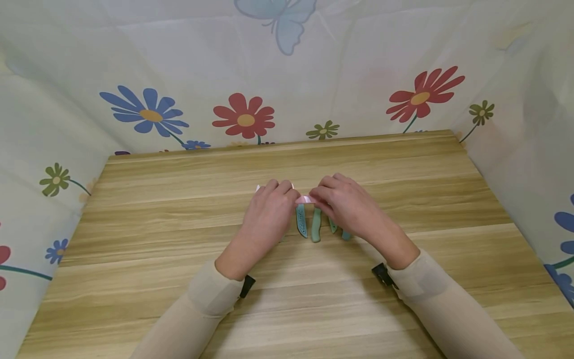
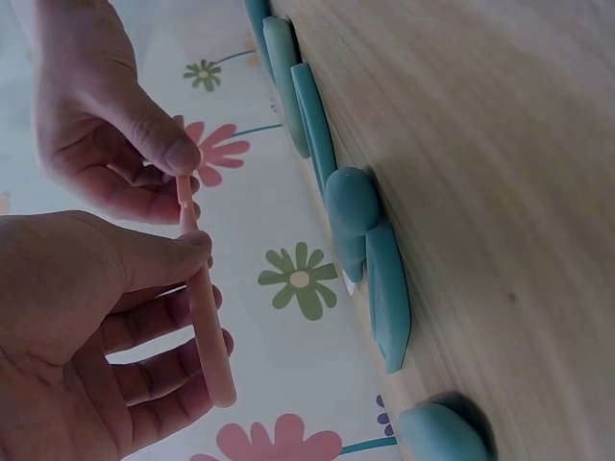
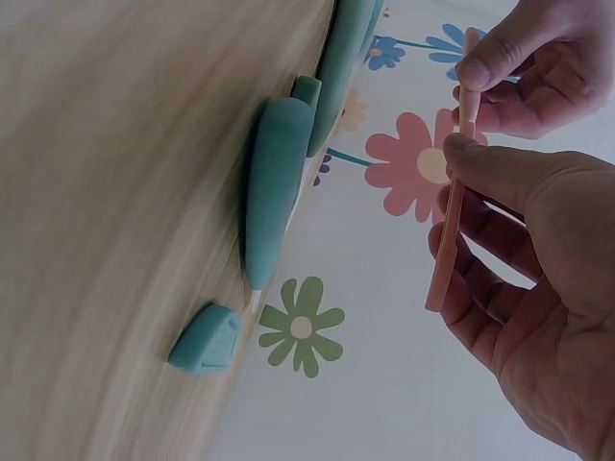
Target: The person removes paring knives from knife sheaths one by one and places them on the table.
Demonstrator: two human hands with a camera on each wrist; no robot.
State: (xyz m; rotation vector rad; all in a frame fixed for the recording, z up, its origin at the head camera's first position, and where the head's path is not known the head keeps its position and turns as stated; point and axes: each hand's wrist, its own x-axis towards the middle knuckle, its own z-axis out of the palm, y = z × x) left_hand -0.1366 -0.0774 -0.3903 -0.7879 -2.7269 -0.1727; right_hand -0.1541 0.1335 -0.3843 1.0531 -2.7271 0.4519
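Note:
Both hands meet over the middle of the wooden table [image 1: 403,189] and hold one thin pink strip [image 1: 305,199] between them, above the tabletop. My left hand [image 1: 274,198] pinches the strip [image 2: 207,322] with its thumb along one side and curled fingers behind. My right hand [image 1: 333,195] grips the other end [image 3: 445,245] the same way, thumb on top. Several teal and green curved pieces [image 1: 301,220] lie side by side on the table right under the hands; they show as teal pieces [image 2: 370,250] in the left wrist view and teal pieces [image 3: 274,187] in the right wrist view.
A flowered cloth [image 1: 244,117] walls in the table at the back and on both sides. A small teal wedge [image 3: 207,338] lies apart from the longer pieces. Bare wood stretches left, right and toward the front edge.

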